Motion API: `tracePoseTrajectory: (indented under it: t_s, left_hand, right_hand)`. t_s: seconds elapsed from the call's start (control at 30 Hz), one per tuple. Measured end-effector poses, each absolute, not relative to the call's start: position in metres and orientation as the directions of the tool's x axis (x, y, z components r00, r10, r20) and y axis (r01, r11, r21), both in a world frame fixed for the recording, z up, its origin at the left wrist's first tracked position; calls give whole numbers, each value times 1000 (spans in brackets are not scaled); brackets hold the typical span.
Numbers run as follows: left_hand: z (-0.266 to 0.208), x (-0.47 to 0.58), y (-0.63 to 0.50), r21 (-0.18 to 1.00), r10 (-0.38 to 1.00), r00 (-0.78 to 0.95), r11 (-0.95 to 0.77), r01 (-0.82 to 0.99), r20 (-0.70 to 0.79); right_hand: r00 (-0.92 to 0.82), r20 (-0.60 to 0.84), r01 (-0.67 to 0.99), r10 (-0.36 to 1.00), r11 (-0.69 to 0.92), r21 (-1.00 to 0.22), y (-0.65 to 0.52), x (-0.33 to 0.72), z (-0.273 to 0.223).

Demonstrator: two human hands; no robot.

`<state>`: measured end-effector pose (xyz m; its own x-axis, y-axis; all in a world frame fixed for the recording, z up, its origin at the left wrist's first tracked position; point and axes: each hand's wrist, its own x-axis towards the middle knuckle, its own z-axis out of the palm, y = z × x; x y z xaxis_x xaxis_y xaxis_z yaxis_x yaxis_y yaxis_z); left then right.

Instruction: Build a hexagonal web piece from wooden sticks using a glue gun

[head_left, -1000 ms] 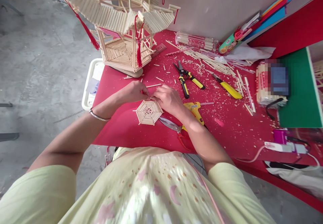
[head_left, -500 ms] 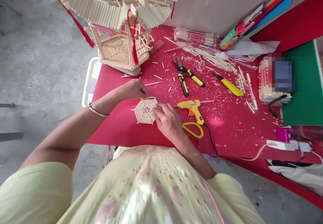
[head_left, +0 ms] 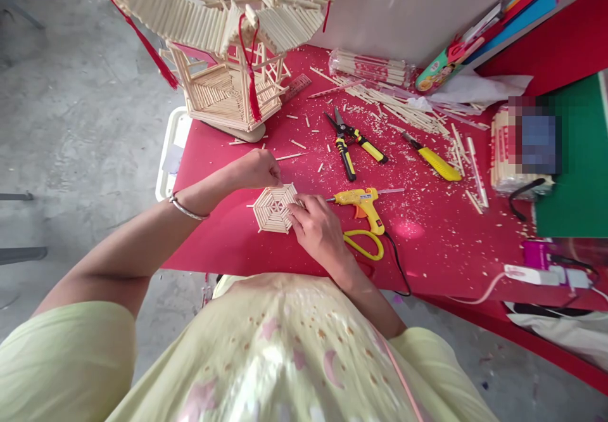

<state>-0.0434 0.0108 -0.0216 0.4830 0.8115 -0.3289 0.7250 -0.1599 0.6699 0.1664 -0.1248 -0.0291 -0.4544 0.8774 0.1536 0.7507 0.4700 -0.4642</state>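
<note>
A small hexagonal panel of pale wooden sticks (head_left: 273,210) lies on the red tabletop, built as nested rings with a few stick ends jutting past its rim. My right hand (head_left: 317,225) grips its right edge, thumb and fingers closed over the corner. Just above the panel's upper edge is my left hand (head_left: 259,168), its fingertips pinched together and pointing down. Whatever sits in that pinch, if anything, is too small to make out. A yellow glue gun (head_left: 363,206) rests right of my right hand, beside a yellow scissor handle (head_left: 365,244).
A stick-built pavilion with red tassels (head_left: 228,92) stands at the back left. Black-and-yellow pruning shears (head_left: 354,143), a yellow utility knife (head_left: 437,163), loose sticks (head_left: 399,108) and cut scraps lie behind. Power plugs (head_left: 546,276) sit at the right edge.
My left hand's fingertips have lifted slightly from the panel's upper edge. My right hand and the panel stay in place.
</note>
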Motion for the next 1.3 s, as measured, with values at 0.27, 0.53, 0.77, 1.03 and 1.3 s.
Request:
tracePoseTrajectory:
  t_s: [0.27, 0.53, 0.77, 1.03, 1.3]
  left_hand:
    - [-25, -46, 10, 704, 818, 495, -166, 691, -293]
    - [-24, -46, 8, 712, 823, 514, -210, 670, -241]
    - [-18, -42, 5, 697, 818, 517, -215, 684, -254]
    - [-19, -43, 4, 690, 813, 507, -192, 698, -287]
    - [-22, -44, 3, 697, 824, 511, -217, 683, -244]
  right_hand:
    - [-458, 151, 756, 876, 473, -454, -125, 166, -30]
    - [-450, 154, 747, 880, 465, -476, -124, 166, -32]
    - [-446, 161, 748, 881, 465, -473, -125, 165, -32]
    - [-448, 163, 749, 879, 469, -468, -126, 166, -34]
    - [-450, 162, 754, 878, 471, -458, -126, 166, -33]
